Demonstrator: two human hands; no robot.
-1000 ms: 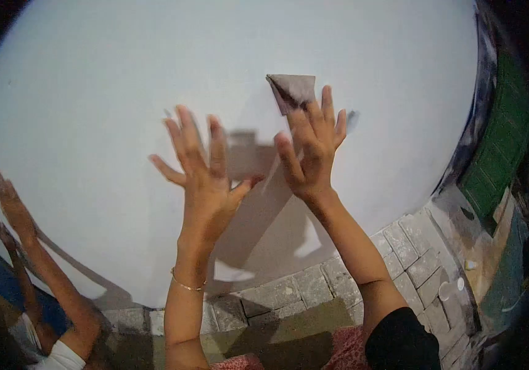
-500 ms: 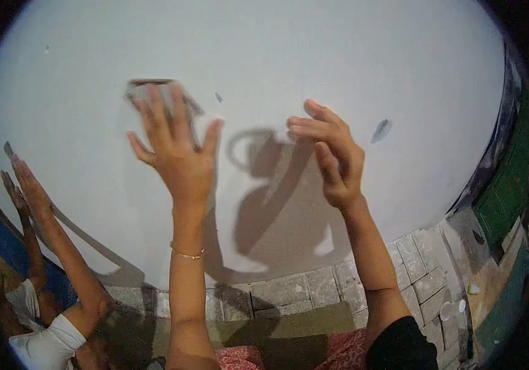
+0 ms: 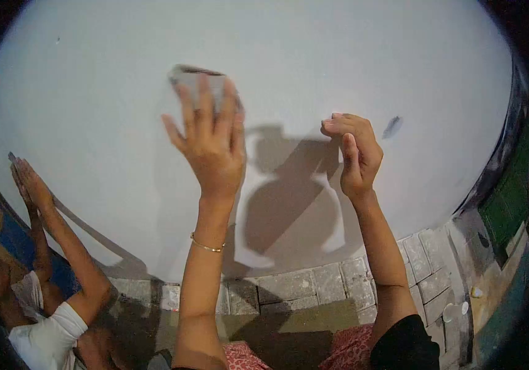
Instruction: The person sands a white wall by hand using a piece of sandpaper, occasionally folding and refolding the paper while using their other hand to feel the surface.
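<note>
My left hand [image 3: 212, 135] lies with spread fingers over a flat grey piece [image 3: 190, 75] against the white wall [image 3: 301, 55]; the piece looks like a sheet or pad, and its far edge shows dark beyond the fingertips. A thin bracelet [image 3: 207, 246] circles that wrist. My right hand [image 3: 358, 148] is to the right, near the wall, fingers bent toward the left and thumb apart, with nothing seen in it. Just right of it is a small grey mark [image 3: 393, 127] on the wall.
At the left, another person in a white sleeve [image 3: 49, 339] holds both hands [image 3: 29, 185] against the wall, near a small dark piece [image 3: 12, 156]. Grey paving bricks [image 3: 289, 287] run along the wall's base. A green surface [image 3: 508, 203] is at the right.
My left hand and the grey piece have shifted right in view, its fingers less widely spread. My right hand has moved slightly right and down. The other person's hands have come together.
</note>
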